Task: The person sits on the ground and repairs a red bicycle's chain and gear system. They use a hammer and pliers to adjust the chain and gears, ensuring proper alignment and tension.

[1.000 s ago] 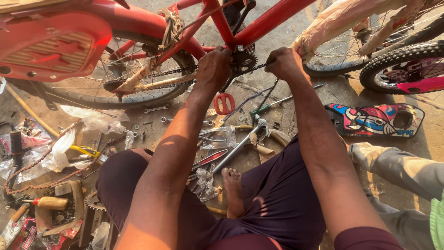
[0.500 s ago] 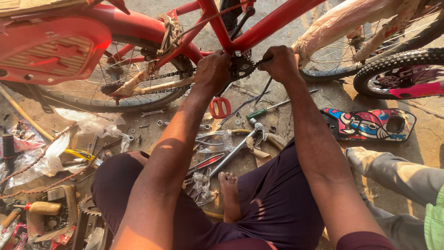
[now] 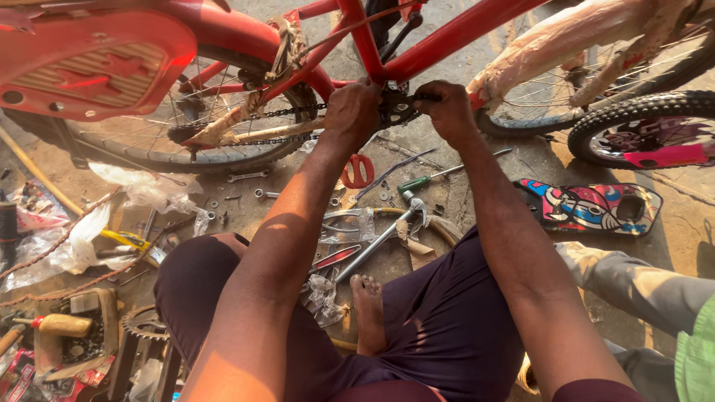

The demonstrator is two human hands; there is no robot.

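Outdoor dirt/concrete ground, tools scattered. Two bikes: red frame (image 3: 447,37) overhead, 2nd wheel (image 3: 640,123) to its right. Left hand (image 3: 354,112) & right hand (image 3: 447,108) both clenched on chainring (image 3: 398,108) at frame's bottom bracket. One screwdriver (image 3: 439,175) below it.

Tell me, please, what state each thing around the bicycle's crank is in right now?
left hand: closed on the chainring.
right hand: gripping the chainring from the other side.
chainring: mounted at the bottom of the red frame, mostly hidden by the hands.
chain: on the bicycle, running back to the rear wheel.
red pedal: lying loose on the ground.
green-handled screwdriver: lying flat on the ground.
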